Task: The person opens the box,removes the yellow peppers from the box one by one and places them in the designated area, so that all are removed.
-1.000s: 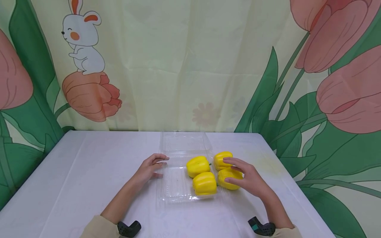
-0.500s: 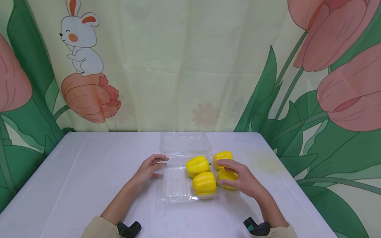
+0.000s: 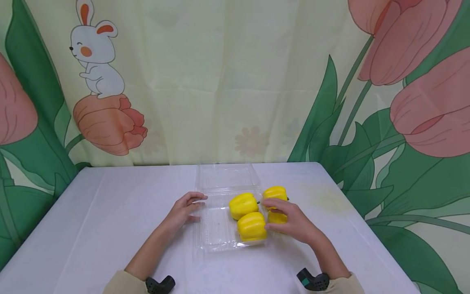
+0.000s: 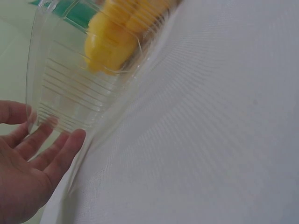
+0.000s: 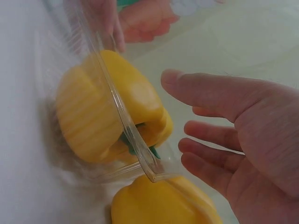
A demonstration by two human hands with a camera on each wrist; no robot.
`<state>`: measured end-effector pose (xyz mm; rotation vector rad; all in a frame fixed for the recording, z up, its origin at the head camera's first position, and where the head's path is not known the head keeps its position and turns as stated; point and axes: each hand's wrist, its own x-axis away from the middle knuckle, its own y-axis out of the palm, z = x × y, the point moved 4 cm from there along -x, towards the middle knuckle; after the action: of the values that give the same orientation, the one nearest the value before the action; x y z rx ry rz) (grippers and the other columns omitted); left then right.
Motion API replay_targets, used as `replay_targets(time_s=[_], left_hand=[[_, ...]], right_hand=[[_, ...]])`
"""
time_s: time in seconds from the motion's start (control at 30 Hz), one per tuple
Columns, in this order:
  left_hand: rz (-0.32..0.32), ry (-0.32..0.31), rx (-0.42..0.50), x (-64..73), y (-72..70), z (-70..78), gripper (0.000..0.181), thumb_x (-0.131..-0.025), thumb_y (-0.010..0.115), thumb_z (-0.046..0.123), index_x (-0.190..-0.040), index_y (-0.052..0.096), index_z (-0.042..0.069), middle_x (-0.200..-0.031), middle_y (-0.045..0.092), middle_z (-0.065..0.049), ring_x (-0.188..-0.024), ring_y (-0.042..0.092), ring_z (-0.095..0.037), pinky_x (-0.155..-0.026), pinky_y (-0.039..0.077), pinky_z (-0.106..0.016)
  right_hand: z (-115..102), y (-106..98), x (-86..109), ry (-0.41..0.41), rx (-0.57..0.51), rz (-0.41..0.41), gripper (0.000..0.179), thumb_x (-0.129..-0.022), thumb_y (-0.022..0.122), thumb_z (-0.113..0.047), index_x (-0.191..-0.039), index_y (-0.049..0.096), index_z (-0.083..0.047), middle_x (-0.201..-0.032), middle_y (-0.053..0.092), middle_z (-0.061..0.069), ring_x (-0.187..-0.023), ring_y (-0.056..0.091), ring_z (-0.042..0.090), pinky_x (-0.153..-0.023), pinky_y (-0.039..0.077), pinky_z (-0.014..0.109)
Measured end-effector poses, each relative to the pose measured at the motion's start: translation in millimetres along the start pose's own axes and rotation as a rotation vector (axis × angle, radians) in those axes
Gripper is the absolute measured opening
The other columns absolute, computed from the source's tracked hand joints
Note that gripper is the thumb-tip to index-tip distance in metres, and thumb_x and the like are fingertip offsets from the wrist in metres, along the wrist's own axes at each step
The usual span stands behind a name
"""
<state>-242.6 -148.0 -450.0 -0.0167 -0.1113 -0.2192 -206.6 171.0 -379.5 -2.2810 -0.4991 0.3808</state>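
Two yellow peppers [image 3: 251,226] lay in the clear box [image 3: 214,228]; two more peppers [image 3: 275,192] sat just right of it. The right hand [image 3: 295,222] was by those, spread and empty. It seemed to be reaching; a grab would need curled fingers. The left hand [image 3: 183,210], loosely spread, was at the box's edge.

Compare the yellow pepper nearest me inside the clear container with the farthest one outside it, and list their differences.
Place: the near pepper lies inside the clear container; the far pepper lies outside, off its right side.
Cover: the near pepper shows almost whole in the head view; the right hand hides the lower part of the far pepper.
Shared: both are yellow.
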Motion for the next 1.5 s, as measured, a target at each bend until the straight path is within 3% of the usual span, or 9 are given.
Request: replay_targets(time_s=[0.3, 0.77, 1.1, 1.5], left_hand=[[0.010, -0.007, -0.023, 0.4, -2.4, -3.6, 0.033, -0.098, 0.049, 0.012, -0.131, 0.050, 0.010, -0.140, 0.054, -0.012, -0.126, 0.051, -0.029, -0.082, 0.056, -0.035], [0.000, 0.013, -0.007, -1.5, -1.5, -3.0, 0.034, -0.098, 0.050, 0.011, -0.131, 0.049, 0.008, -0.141, 0.052, -0.013, -0.127, 0.050, -0.031, -0.082, 0.056, -0.034], [-0.003, 0.014, -0.023, -3.1, -0.9, -2.7, 0.033, -0.098, 0.051, 0.013, -0.131, 0.050, 0.008, -0.139, 0.053, -0.014, -0.124, 0.051, -0.030, -0.080, 0.056, -0.033], [0.009, 0.012, -0.048, -2.5, 1.2, -3.0, 0.033, -0.098, 0.050, 0.014, -0.131, 0.050, 0.010, -0.140, 0.054, -0.011, -0.125, 0.052, -0.030, -0.081, 0.057, -0.034]], right_hand=[[-1, 9, -3.7, -0.027, 0.007, -0.041, 0.061, -0.080, 0.078, -0.031, -0.133, 0.056, -0.013, -0.137, 0.057, 0.005, -0.124, 0.055, 0.027, -0.100, 0.048, 0.045], [0, 12, -6.4, 0.015, 0.056, -0.081, 0.059, -0.076, 0.081, -0.036, -0.129, 0.058, -0.022, -0.133, 0.060, -0.002, -0.115, 0.057, 0.026, -0.100, 0.048, 0.050], [0, 15, -3.4, 0.076, 0.082, -0.112, 0.063, -0.073, 0.084, -0.032, -0.131, 0.058, -0.025, -0.139, 0.055, -0.001, -0.132, 0.047, 0.028, -0.107, 0.040, 0.056], [-1, 20, -6.4, 0.152, 0.151, -0.095, 0.063, -0.070, 0.086, -0.028, -0.128, 0.060, -0.027, -0.143, 0.051, 0.000, -0.135, 0.045, 0.027, -0.106, 0.041, 0.055]])
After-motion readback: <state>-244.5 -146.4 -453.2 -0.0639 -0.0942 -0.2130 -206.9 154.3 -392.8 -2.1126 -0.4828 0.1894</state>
